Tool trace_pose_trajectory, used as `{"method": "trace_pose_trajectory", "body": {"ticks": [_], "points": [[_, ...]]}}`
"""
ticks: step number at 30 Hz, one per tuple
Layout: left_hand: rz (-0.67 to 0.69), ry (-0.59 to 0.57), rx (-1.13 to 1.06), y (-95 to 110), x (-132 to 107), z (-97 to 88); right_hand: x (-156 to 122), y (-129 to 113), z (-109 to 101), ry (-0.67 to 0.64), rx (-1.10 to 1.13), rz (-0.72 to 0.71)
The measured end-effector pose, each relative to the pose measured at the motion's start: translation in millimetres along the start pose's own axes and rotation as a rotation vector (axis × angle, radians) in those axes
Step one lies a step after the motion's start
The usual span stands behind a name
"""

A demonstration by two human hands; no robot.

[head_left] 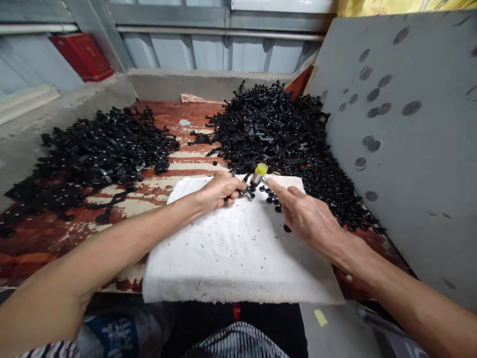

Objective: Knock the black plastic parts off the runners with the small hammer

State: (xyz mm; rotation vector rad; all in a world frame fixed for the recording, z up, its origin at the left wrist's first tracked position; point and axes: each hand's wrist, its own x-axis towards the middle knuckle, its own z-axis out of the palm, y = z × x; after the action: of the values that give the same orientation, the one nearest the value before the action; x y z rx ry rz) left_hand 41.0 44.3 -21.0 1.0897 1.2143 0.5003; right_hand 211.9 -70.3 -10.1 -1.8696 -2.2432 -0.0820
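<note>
**Hammer and black part near a white cloth's far edge**

The left hand pinches the part, whose outline is largely hidden by fingers and hammer head. The right hand is closed around the hammer's handle, covering most of it; contact between head and part cannot be made out. The cloth overlaps the near edge of the desk. Beyond, a left pile and a right pile merge into indistinct black pieces.

Heaped black parts and a hammer suggest a workshop.
</note>
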Motion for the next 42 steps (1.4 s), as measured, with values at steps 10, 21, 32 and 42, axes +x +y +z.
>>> {"method": "trace_pose_trajectory", "body": {"ticks": [10,21,32,42], "points": [[0.116,-0.059,0.229,1,-34,-12.8,-5,13,0,0.177,0.158,0.046],[0.762,0.14,1.56,9,-33,-22.0,-24,88,23,0.153,0.193,0.463],[0.394,-0.237,1.057,24,-11,-16.2,-18,83,17,0.061,0.097,0.466],[0.303,-0.308,1.122,33,-6,-3.4,-18,84,19,0.085,0.015,0.415]]}}
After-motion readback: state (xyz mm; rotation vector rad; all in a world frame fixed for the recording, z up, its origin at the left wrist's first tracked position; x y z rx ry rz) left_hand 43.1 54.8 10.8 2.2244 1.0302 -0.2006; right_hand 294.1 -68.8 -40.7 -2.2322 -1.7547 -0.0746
